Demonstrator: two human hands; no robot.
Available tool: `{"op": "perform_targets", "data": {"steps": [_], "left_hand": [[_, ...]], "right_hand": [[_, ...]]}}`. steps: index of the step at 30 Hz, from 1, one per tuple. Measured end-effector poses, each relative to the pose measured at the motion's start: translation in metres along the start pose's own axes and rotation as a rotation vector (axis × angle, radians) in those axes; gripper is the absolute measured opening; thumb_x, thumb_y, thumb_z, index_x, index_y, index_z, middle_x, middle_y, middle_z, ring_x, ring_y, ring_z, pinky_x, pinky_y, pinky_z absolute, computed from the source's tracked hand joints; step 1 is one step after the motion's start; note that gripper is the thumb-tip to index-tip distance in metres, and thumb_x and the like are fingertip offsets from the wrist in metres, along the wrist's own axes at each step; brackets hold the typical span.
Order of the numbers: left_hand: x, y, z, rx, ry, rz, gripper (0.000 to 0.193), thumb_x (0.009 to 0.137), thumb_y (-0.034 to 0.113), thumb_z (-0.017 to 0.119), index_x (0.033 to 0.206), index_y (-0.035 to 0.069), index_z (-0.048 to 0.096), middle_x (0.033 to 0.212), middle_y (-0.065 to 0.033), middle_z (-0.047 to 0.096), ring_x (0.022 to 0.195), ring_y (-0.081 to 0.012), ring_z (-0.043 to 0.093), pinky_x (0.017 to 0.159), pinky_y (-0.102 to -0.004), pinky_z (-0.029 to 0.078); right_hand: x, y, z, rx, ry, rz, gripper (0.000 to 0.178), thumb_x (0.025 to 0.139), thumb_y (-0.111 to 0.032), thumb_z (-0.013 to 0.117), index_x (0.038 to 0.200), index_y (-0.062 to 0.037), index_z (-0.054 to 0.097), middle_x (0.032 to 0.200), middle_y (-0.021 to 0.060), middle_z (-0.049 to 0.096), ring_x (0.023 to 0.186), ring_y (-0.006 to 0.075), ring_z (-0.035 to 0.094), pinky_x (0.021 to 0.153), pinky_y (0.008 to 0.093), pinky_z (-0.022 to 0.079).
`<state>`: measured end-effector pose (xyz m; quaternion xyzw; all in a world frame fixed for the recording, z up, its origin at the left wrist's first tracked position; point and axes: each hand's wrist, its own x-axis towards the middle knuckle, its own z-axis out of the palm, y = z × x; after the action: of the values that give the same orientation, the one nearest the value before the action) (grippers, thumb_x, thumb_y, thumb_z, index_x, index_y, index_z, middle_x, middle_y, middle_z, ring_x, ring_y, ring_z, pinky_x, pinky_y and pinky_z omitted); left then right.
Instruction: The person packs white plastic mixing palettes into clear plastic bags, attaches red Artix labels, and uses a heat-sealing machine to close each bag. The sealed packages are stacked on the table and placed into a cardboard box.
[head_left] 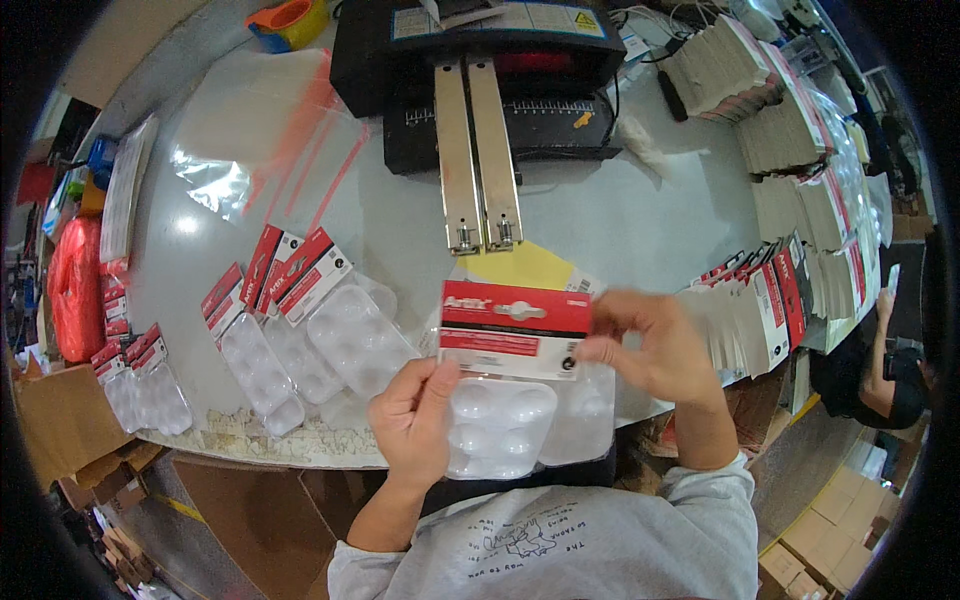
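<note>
Between my two hands is a red, black and white header card (pixel 515 330) with a hang hole. My left hand (pixel 415 415) pinches its lower left corner, thumb on top. At its right edge my right hand (pixel 650 345) is closed on it, fingers slightly blurred. Right below the card lies a white plastic paint palette (pixel 500 430) with round wells; whether the two are joined I cannot tell. Another palette (pixel 580 425) shows partly beneath, to the right. A yellow sheet (pixel 515 265) lies just beyond the card.
A black machine (pixel 480 75) with two long metal bars (pixel 480 160) reaches toward me. Carded palettes (pixel 300 325) lie on the left of the table. Clear plastic bags (pixel 250 120) lie farther back. Stacks of header cards (pixel 790 130) line the right edge. Another person's arm (pixel 880 340) shows far right.
</note>
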<state>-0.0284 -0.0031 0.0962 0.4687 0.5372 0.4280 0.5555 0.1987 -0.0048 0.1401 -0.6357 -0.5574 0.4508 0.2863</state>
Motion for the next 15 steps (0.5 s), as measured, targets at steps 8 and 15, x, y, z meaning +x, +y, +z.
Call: {"op": "perform_targets", "data": {"steps": [8, 15], "left_hand": [[0.001, 0.001, 0.000, -0.061, 0.045, -0.024, 0.021, 0.093, 0.018, 0.057, 0.088, -0.002, 0.061, 0.074, 0.0020, 0.057, 0.067, -0.0039, 0.043, 0.061, -0.0189, 0.036], [0.041, -0.019, 0.006, 0.150, -0.013, -0.077, 0.028, 0.097, 0.023, 0.046, 0.080, 0.001, 0.050, 0.069, -0.0028, 0.049, 0.070, -0.0076, 0.042, 0.065, -0.0232, 0.037]], "right_hand": [[-0.010, 0.015, 0.014, 0.549, -0.218, 0.271, 0.017, 0.086, -0.013, 0.064, 0.084, 0.0034, 0.066, 0.074, 0.0054, 0.065, 0.060, 0.0091, 0.061, 0.053, 0.0202, 0.045], [0.028, 0.036, 0.036, 0.888, -0.062, 0.319, 0.017, 0.086, -0.015, 0.063, 0.079, 0.0011, 0.064, 0.067, 0.0057, 0.062, 0.054, 0.0102, 0.057, 0.049, 0.0226, 0.044]]}}
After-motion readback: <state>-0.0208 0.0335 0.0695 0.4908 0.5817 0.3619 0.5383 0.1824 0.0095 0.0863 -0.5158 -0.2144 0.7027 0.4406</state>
